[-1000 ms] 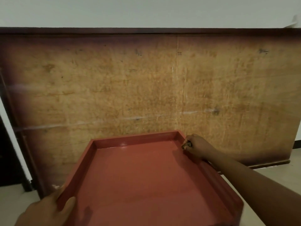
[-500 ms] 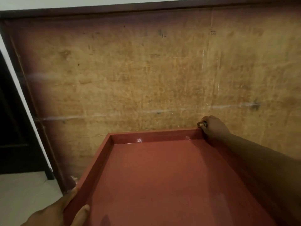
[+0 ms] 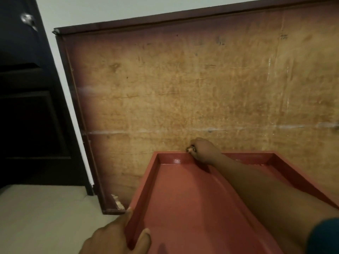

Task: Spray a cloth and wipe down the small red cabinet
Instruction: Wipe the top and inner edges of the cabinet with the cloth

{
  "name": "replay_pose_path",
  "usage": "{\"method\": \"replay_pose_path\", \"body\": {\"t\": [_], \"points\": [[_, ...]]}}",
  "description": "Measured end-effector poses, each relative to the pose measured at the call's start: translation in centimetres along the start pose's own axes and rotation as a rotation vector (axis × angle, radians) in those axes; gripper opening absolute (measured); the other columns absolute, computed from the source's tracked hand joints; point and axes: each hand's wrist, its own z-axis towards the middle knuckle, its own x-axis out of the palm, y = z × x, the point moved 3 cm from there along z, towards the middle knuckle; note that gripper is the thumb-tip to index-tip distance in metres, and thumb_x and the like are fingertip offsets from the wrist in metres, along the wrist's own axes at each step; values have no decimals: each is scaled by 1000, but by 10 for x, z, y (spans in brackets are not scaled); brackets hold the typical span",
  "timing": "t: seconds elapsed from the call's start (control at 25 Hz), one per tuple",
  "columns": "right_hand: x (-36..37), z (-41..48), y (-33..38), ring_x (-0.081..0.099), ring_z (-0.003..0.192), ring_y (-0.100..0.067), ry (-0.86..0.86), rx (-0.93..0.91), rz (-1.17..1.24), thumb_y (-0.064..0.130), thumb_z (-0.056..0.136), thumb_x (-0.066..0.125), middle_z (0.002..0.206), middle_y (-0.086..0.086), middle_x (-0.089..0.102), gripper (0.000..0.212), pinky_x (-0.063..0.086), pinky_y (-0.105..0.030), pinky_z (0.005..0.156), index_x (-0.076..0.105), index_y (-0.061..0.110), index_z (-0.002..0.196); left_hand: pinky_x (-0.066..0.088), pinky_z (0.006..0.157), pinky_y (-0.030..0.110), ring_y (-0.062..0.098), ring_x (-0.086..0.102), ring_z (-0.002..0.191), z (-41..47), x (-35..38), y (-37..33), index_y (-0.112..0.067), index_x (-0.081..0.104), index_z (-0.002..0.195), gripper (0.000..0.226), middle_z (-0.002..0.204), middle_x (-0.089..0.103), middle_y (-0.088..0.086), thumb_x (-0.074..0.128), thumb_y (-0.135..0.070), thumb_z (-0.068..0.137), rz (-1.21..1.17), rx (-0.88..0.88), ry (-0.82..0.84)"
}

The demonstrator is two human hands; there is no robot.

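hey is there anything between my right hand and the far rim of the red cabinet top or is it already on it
Nothing visible stands between them. The right hand is closed on something small, too unclear to name, right at the far rim of the red cabinet. The left hand grips the near left rim.

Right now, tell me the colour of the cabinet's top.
Red, glossy, on the cabinet top; head view, the only one.

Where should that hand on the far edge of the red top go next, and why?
Probably on leftward along the back rim. The right hand is bunched on the far rim of the red cabinet, gripping something small that can't be made out, likely the cloth. The stretch of rim toward the far left corner lies just beyond it, and the left hand already steadies the near left edge.
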Motion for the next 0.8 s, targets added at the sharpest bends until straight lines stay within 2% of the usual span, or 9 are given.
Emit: {"method": "replay_pose_path", "body": {"t": [0.08,0.12,0.2,0.24,0.32,0.44,0.56,0.68,0.8], "points": [[18,20,40,59,100,-32,9,-23,15,26,91,54,109,-15,63,24,42,-34,78,63,9,104,32,63,2,-3,43,77,2,-15,13,-66,22,137,56,72,39,-27,41,-72,85,-109,98,-23],[25,30,56,59,99,-32,15,-23,24,26,90,54,107,-15,64,22,42,-34,76,63,9,102,32,64,2,-4,47,83,7,-4,22,-63,22,141,59,78,44,-26,40,-72,85,-139,188,-46],[36,44,84,59,97,-31,29,-27,65,25,89,54,104,-13,65,18,42,-34,73,63,11,97,38,84,5,-2,56,109,13,12,34,-55,19,147,64,111,54,-23,38,-70,88,-129,162,-25],[41,49,95,60,98,-30,39,-35,87,25,90,54,105,-12,65,18,45,-34,75,63,12,97,35,93,7,0,52,123,13,12,38,-50,19,149,64,132,52,-18,37,-68,91,-105,168,-7],[47,55,111,60,101,-26,54,-47,115,27,91,55,110,-7,65,21,49,-35,81,66,14,104,28,95,7,1,42,135,13,10,36,-42,20,151,61,153,39,-13,35,-62,95,-95,158,-17],[49,56,118,59,103,-25,69,-38,120,27,90,56,113,-6,64,23,50,-35,85,67,16,107,35,97,10,1,53,123,22,17,34,-51,24,147,63,139,52,-19,36,-69,88,-126,163,-69],[48,44,127,61,101,-24,64,-63,147,25,89,56,112,-6,65,22,52,-39,87,68,18,105,37,98,13,4,56,121,24,18,34,-47,32,146,71,137,56,-15,30,-72,80,-128,76,-101],[48,13,139,61,97,-25,43,-63,288,22,88,56,109,-8,63,19,50,-35,84,67,15,102,39,101,17,8,57,122,21,12,31,-44,38,145,57,141,56,-9,37,-64,91,-98,4,-166],[38,-25,155,60,95,-24,15,-53,353,21,88,56,105,-8,64,17,43,-29,74,67,15,99,47,95,26,14,63,105,18,16,36,-41,55,133,46,127,65,-3,43,-57,91,-161,-88,-191]]}}
